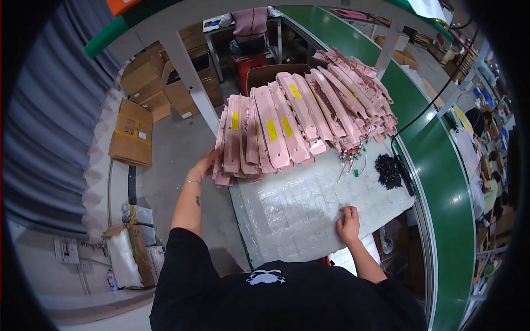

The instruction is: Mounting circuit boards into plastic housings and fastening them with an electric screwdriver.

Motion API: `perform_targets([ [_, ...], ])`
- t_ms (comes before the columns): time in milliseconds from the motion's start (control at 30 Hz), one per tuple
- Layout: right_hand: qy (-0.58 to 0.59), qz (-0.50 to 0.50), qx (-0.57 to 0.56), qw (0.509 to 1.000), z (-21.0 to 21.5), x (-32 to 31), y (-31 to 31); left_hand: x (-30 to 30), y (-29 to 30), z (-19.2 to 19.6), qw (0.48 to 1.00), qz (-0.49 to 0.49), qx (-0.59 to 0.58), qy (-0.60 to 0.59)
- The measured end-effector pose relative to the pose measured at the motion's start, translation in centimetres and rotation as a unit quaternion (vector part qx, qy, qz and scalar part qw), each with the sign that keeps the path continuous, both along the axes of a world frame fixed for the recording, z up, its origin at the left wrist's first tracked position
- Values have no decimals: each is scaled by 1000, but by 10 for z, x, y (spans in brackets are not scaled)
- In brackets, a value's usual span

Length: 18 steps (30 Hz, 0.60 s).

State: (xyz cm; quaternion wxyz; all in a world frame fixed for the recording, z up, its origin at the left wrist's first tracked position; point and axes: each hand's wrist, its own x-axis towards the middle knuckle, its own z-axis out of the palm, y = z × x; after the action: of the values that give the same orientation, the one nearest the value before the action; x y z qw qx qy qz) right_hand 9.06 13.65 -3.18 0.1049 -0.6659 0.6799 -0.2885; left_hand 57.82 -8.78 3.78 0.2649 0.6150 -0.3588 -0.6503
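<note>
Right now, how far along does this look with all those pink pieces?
Done: a long row of pink plastic parts already stands fanned on edge across the white padded sheet. In hand: the left hand presses against the near end of the row, while the right hand rests flat on the sheet. Left: a small pile of black parts lies untouched beside the green conveyor belt.
</note>
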Motion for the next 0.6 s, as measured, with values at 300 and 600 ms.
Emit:
perform_targets([
  [300,-43,-106,73,991,11,25,-34,6,-13,-20,997,24,-76,22],
  [600,0,346,-110,932,159,201,-138,-6,-2,-22,984,44,-102,141],
])
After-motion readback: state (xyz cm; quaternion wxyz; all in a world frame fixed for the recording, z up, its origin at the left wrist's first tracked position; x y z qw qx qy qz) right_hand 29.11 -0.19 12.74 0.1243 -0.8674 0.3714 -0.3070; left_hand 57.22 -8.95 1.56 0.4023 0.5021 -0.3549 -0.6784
